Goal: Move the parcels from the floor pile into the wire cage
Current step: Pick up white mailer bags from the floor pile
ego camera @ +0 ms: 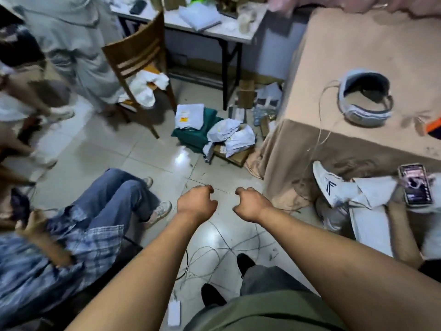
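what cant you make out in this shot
Head view only:
- Wire cage: not in frame at all.
- Parcel labels on the floor pile: too small and soft to read.
- Cardboard box: mostly covered by white bags.
- Person at the left edge: motion-blurred and cropped.
- Left hand and right hand: curled, holding nothing.

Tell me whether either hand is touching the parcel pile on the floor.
Apart. The head view shows the left hand and right hand loosely curled and empty, with bare tiled floor between them and the parcel pile.
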### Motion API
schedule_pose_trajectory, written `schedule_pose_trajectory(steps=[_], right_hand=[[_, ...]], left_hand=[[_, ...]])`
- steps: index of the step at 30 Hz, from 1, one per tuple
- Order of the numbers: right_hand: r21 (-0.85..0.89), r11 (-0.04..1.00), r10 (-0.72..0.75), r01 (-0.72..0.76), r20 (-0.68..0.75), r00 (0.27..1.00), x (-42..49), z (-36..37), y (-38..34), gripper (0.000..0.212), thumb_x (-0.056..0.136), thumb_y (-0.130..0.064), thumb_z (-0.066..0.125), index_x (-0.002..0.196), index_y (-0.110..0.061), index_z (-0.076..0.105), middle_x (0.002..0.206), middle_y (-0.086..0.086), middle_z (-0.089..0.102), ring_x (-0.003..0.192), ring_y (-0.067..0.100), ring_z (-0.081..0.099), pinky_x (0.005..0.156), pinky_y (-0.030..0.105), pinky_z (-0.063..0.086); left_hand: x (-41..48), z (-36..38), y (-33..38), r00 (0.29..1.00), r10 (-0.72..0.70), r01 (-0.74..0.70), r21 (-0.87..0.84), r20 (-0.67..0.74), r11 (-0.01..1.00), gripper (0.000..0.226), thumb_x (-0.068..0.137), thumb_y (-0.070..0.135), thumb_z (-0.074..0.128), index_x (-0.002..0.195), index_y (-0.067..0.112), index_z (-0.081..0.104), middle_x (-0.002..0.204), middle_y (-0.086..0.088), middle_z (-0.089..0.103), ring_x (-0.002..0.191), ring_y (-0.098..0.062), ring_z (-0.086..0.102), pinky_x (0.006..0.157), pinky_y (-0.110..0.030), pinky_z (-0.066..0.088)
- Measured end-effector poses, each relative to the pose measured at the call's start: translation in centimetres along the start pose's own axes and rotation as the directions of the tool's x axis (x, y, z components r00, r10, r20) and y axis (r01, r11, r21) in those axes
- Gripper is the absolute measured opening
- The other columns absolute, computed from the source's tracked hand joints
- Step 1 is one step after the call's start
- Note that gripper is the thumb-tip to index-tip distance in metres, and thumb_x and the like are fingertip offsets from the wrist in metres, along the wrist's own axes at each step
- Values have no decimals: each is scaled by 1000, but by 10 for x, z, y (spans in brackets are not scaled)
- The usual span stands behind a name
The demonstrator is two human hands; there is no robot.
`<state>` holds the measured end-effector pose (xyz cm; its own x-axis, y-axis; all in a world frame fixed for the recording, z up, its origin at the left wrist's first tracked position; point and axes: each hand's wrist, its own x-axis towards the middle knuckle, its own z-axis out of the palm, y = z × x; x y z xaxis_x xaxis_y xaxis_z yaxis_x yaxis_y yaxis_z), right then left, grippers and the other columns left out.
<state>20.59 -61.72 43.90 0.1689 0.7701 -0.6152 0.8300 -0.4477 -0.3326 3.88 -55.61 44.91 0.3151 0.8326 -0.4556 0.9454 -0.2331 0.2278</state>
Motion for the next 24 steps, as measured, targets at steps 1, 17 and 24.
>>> schedule_pose_trajectory(steps=[1,17,24], right_hand=[[13,1000,15,-15,-5,1000,2,0,1,57,89,-27,56,144,-18,45,138,15,48,126,36,53,102,42,49],[139,987,91,-83,-52,994,160,-76,9,60,90,-25,57,147,-18,39,141,13,43,128,35,52,99,43,50],[181,978,112,-102,-43,993,247,-131,14,61,88,-22,57,146,-15,39,145,18,40,132,37,49,102,42,48]], left_hand=[[5,-1,0,1000,18,-18,14,1,1000,46,92,44,57,137,34,56,133,6,64,120,-22,61,95,-37,54],[196,-39,27,992,86,-95,93,90,991,65,92,36,59,153,29,37,143,-5,45,131,-28,48,95,-42,49],[298,-78,41,993,96,-105,137,71,985,67,93,37,60,154,28,37,144,-5,45,130,-29,48,95,-41,48]])
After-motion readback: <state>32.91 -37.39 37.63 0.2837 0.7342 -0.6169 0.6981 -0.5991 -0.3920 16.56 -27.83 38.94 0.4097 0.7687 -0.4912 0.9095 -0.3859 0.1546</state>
